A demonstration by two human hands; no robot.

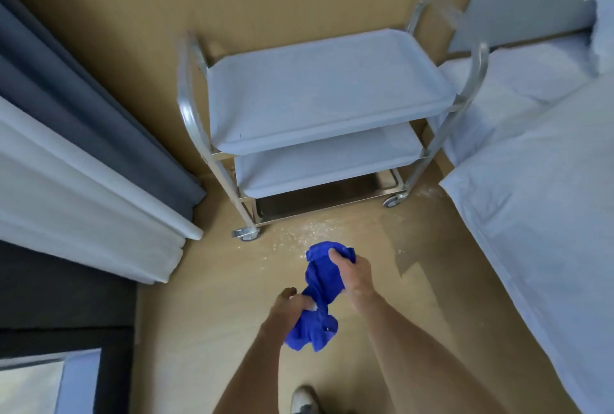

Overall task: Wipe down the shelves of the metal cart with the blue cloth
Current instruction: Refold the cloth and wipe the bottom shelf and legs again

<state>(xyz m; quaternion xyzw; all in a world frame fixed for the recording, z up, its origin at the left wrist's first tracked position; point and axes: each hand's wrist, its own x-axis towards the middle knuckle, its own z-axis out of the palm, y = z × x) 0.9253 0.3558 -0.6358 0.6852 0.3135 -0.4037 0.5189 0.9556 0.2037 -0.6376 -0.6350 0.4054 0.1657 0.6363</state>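
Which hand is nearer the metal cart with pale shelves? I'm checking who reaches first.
Right. The right hand grips the far end of the blue cloth, closer to the metal cart. The left hand grips the cloth's near end, farther back.

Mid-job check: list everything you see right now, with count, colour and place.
metal cart: one, silver frame, three shelves, against the far wall
blue cloth: one, bunched, held over the floor before the cart
curtains: grey and white, left
bed: one, white linen, right
white specks: scattered on the floor by the cart
shoe: one, pale, bottom edge
left hand: grips the cloth's near end
right hand: grips its far end
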